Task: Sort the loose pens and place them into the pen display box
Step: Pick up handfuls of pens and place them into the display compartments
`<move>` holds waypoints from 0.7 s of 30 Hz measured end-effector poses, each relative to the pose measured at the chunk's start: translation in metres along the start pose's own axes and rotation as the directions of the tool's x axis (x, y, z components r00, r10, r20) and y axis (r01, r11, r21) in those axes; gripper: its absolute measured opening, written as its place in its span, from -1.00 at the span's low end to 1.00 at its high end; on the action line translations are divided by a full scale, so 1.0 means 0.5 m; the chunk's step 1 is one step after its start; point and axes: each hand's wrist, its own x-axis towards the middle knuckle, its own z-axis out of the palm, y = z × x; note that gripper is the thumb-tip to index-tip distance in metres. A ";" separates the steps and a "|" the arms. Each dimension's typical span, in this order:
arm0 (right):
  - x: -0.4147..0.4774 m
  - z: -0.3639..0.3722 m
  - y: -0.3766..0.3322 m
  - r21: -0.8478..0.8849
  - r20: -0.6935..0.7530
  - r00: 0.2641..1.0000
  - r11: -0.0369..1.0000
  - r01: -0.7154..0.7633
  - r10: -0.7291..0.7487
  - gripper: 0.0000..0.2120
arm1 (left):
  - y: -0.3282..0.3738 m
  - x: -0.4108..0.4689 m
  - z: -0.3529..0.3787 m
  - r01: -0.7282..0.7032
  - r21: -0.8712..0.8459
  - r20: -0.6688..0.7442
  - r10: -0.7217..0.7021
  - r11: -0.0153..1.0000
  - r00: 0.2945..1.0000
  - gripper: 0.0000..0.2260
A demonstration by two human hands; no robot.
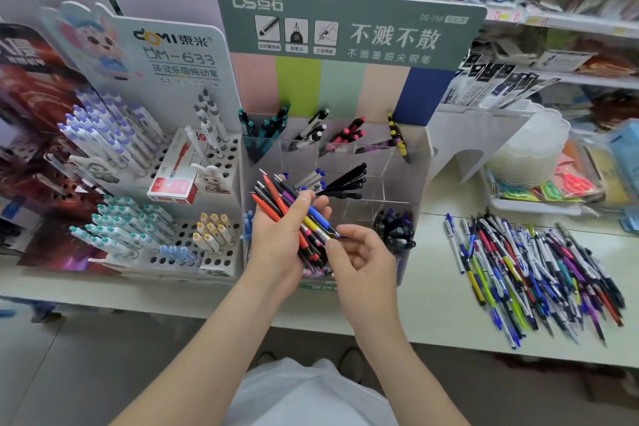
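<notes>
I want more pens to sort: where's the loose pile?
In the head view the loose pen pile lies on the white counter at the right, just beyond the pen display box and the right hand.

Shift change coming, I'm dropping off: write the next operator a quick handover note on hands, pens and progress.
Left hand grips a mixed bundle of pens before the display box.
Right hand pinches one pen at the bundle's lower end.
Done: several box compartments hold sorted pens.
Left: the bundle, plus the big loose pile on the counter to the right.
</notes>
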 end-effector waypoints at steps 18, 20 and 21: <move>0.248 -0.127 -0.137 -0.479 -0.423 0.494 0.650 0.589 -0.759 -0.78 | -0.008 0.021 0.082 0.149 -0.018 0.111 -0.146 0.989 0.983 -0.86; 0.293 -0.134 -0.118 -0.636 -0.224 0.541 0.542 0.549 -0.811 -0.75 | -0.011 0.016 0.089 0.171 0.006 0.145 -0.170 0.985 0.975 -0.94; 0.312 -0.135 -0.105 -0.711 -0.109 0.578 0.469 0.523 -0.809 -0.74 | -0.011 0.012 0.093 0.178 0.000 0.157 -0.175 0.984 0.972 -0.95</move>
